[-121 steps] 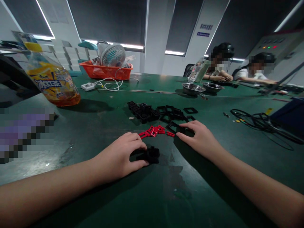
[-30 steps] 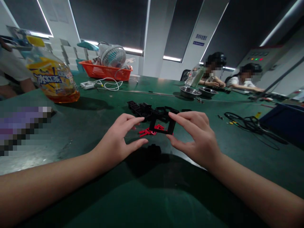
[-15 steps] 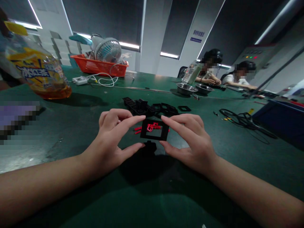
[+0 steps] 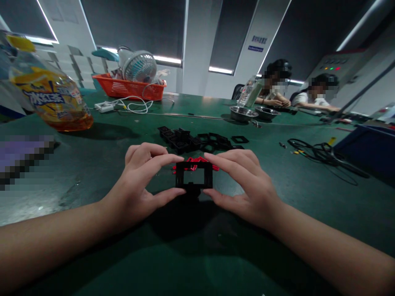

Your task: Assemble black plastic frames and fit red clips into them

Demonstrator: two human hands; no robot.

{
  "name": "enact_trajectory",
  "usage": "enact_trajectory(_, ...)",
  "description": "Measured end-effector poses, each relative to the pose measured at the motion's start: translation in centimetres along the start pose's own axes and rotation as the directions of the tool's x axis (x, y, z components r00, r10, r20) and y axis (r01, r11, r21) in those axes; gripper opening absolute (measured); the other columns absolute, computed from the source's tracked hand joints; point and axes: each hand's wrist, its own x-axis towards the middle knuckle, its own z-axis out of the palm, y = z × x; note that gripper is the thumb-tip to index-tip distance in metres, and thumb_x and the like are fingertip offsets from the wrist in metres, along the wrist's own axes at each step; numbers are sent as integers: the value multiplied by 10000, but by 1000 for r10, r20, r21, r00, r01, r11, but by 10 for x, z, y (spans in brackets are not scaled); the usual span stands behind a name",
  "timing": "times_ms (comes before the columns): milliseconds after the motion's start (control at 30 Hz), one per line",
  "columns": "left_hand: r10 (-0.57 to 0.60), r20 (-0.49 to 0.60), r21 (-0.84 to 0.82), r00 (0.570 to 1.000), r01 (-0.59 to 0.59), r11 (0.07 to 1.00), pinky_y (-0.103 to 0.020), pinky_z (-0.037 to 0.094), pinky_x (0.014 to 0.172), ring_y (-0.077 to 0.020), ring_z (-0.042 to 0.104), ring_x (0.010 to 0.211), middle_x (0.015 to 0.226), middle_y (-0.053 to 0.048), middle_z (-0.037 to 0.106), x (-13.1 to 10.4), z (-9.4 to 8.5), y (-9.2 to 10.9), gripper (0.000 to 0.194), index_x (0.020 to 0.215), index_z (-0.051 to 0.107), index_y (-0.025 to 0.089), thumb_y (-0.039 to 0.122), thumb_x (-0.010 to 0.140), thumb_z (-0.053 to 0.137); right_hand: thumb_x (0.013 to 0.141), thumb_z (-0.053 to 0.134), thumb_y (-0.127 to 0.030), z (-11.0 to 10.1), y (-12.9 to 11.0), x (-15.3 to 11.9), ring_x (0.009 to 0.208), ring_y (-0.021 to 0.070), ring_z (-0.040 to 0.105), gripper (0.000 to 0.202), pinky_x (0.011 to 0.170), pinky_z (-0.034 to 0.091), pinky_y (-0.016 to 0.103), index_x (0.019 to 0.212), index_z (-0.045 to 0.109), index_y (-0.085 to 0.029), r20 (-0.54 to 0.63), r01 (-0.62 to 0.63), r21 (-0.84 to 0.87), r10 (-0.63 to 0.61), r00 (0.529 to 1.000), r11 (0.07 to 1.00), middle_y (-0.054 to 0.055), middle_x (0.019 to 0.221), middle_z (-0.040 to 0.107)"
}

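Observation:
Between my two hands a black rectangular frame (image 4: 179, 176) with an open middle is held up, facing me. My left hand (image 4: 140, 181) pinches its left side, index finger on the top edge and thumb at the bottom edge. On the other side my right hand (image 4: 247, 185) grips it the same way. Just behind the frame, small red plastic pieces (image 4: 194, 160) lie on the green table (image 4: 197, 263). Farther back is a pile of black plastic parts (image 4: 179, 139). A dark piece below the frame is hard to make out in the shadow.
At left stand a tea bottle (image 4: 55, 98) and a blurred flat item (image 4: 24, 156). An orange basket (image 4: 132, 89) with a fan is behind. Metal bowls (image 4: 242, 114), black cables (image 4: 324, 154) and a blue bin (image 4: 367, 150) are at right. Two people sit at the far right.
The black frame has moved slightly left and down and turned, now showing its grooved side. Both hands have shifted slightly with it, still pinching its edges.

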Motion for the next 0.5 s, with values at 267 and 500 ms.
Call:
enact_trajectory(267,-39,55,-21,998,40,999,-439,410,947,-260,500,991,1036,-48,567,3,0,-1,433,1191,617,275,543,850,615,821,722,-309,2,3,0,1045,270,616,481,926,462,450,1262,590,-170,68,-94,106,87,994,990,117,1132,690)
enact_trajectory(500,-83,201,-121,976,109,987,-447,424,979,-259,503,1053,1109,-55,546,5,-3,6,372,1189,600,254,427,861,619,812,711,-301,2,3,2,1013,260,626,358,905,472,420,1140,625,-188,150,-169,219,138,979,961,93,1083,708)
